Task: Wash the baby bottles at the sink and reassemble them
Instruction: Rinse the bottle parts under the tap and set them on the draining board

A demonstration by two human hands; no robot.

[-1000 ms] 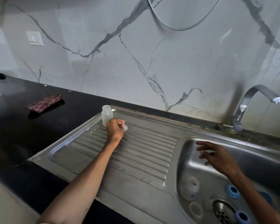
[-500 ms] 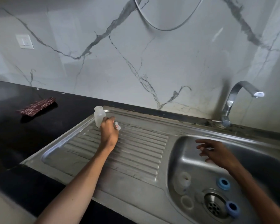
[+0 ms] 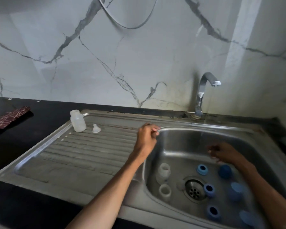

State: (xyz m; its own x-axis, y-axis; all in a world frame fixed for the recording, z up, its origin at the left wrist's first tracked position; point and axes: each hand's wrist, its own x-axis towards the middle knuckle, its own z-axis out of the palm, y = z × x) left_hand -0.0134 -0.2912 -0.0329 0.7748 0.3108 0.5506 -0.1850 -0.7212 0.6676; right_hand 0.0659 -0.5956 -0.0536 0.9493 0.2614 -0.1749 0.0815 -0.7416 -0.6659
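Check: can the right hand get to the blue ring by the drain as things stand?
Probably yes. The right hand hangs inside the basin, holding nothing, and the blue ring lies uncovered beside the drain with nothing between them.

A translucent baby bottle [image 3: 78, 121] stands upright, uncapped, at the drainboard's 11 o'clock corner, a clear nipple [image 3: 96, 128] just beside it at its 3 o'clock. In the basin, two more clear bottles [image 3: 164, 172] stand at 9 o'clock of the drain; blue collar rings [image 3: 202, 169] and caps [image 3: 224, 171] lie scattered from 12 to 5 o'clock.
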